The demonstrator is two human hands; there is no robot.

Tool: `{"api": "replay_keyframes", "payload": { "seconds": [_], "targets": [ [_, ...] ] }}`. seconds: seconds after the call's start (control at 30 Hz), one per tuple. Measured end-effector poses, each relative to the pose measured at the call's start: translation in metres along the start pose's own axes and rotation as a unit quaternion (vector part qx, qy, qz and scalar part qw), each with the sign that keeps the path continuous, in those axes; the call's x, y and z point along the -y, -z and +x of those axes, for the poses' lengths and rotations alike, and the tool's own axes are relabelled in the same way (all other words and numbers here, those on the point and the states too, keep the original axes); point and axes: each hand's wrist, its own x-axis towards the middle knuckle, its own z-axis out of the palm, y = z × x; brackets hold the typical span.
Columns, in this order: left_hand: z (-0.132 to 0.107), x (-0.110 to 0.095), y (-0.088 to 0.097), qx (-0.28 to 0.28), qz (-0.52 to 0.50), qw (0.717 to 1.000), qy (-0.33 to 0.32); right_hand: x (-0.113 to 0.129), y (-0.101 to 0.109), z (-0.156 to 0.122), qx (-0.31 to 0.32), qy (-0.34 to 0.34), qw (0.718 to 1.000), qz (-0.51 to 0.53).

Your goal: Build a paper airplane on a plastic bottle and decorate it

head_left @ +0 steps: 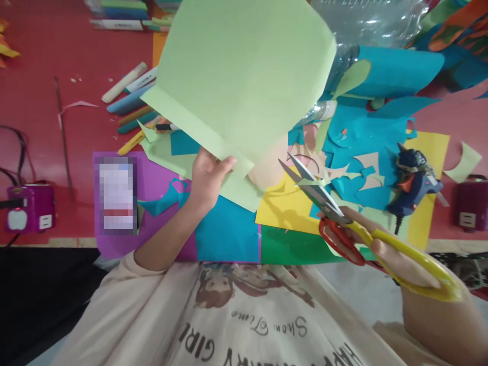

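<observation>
The green sheet (244,76) is matt paper; the scissors (335,211) have shiny metal blades (323,198) and glossy plastic handles (361,233); at the table's (34,91) near edge, the shirt (160,310) is cloth.

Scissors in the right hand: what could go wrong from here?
The scissors in the right hand have their blades parted, tips toward the left hand's side, so a slip might nick the left hand. The light green sheet is pinched near its lower end, so it could sag or bend. The glue gun lies by loose paper; if hot, which I cannot tell, it may scorch it.
</observation>
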Motion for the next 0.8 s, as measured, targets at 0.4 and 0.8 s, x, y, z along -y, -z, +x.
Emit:
{"api": "replay_keyframes", "payload": {
  "seconds": [0.4,0.8],
  "targets": [
    [0.001,0.01,-0.005,-0.044,0.036,0.997,-0.044,0.005,-0.005,0.019,0.161,-0.005,0.984,0.076],
    [0.001,0.01,-0.008,-0.03,-0.052,0.995,-0.075,0.003,-0.02,0.03,0.189,-0.009,0.966,0.176]
  ]
}}
